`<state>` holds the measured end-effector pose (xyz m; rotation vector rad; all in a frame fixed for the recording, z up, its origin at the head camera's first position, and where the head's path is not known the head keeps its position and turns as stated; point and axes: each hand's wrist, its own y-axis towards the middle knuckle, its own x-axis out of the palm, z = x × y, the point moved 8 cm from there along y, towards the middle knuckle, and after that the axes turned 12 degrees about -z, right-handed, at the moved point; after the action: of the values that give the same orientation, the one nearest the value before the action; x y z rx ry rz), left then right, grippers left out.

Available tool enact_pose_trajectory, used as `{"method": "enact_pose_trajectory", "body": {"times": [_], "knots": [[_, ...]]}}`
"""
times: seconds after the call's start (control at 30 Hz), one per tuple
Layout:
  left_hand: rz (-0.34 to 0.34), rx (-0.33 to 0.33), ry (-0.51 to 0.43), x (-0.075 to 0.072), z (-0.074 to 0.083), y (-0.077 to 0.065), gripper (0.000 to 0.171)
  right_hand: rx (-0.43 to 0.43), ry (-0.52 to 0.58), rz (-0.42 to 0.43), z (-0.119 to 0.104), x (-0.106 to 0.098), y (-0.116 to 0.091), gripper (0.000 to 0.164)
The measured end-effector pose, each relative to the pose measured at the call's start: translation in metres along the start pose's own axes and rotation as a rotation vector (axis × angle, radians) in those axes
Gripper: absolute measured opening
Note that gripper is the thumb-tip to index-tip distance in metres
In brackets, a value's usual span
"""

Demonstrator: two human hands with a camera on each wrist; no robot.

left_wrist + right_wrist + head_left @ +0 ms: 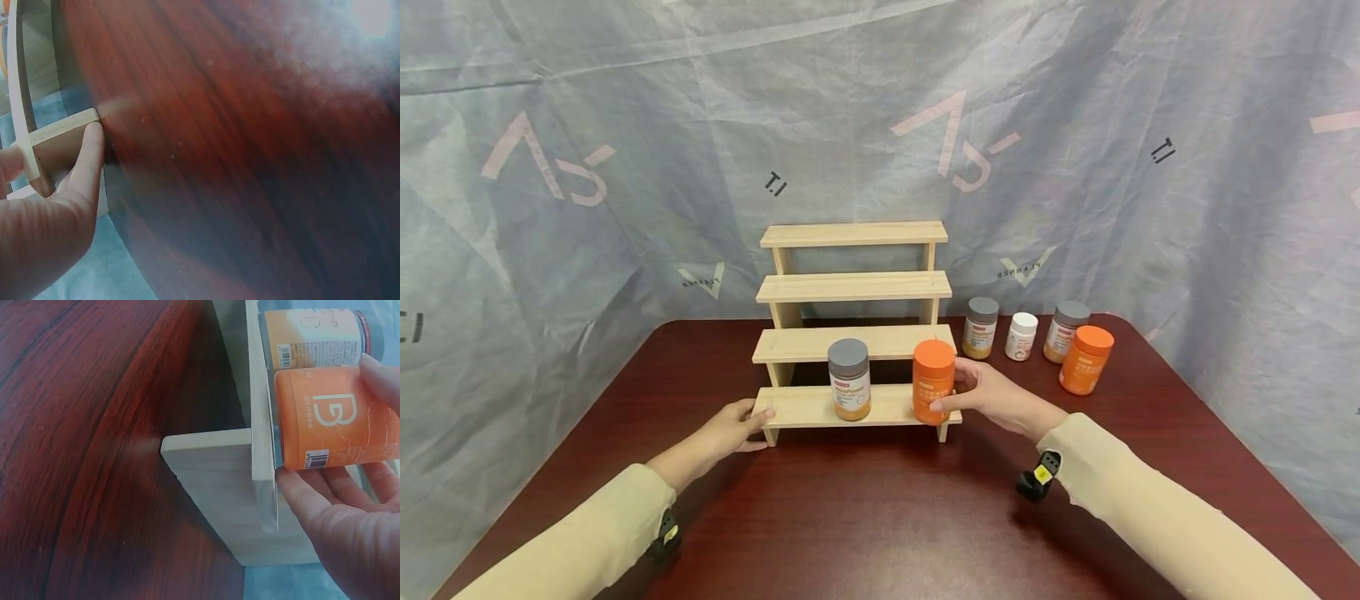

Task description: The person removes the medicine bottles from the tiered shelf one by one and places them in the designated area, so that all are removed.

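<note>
A four-step wooden shelf (805, 408) stands on the table. At the left end of its lowest step, my left hand (730, 432) grips the board, the thumb on top and fingers against the side support, as the left wrist view shows. My right hand (1000, 402) holds an orange supplement bottle (934, 379) upright at the right end of the same step. In the right wrist view, the bottle's base is at the board's surface; whether it touches, I cannot tell. A grey-lidded jar (850, 392) stands on that step, left of the orange bottle.
Right of the shelf on the dark red table (865, 517) stand two more grey-lidded jars, one nearer (981, 329) and one farther right (1066, 333), a small white bottle (1021, 337) and another orange bottle (1086, 360). A grey printed curtain (850, 125) hangs behind.
</note>
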<state>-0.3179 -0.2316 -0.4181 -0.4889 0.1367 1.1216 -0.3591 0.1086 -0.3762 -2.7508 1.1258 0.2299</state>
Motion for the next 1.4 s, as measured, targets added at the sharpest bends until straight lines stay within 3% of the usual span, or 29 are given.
{"method": "enact_pose_trajectory", "body": {"times": [1.17,1.4], "knots": [[0.012,-0.002,-0.014,0.000,-0.002,0.002,0.061,0.016,-0.098,0.076,0.011,-0.035,-0.032,0.072],[0.030,-0.015,-0.016,-0.001,-0.004,0.001,0.060,0.055,-0.143,0.116,0.012,-0.044,-0.044,0.072]]}}
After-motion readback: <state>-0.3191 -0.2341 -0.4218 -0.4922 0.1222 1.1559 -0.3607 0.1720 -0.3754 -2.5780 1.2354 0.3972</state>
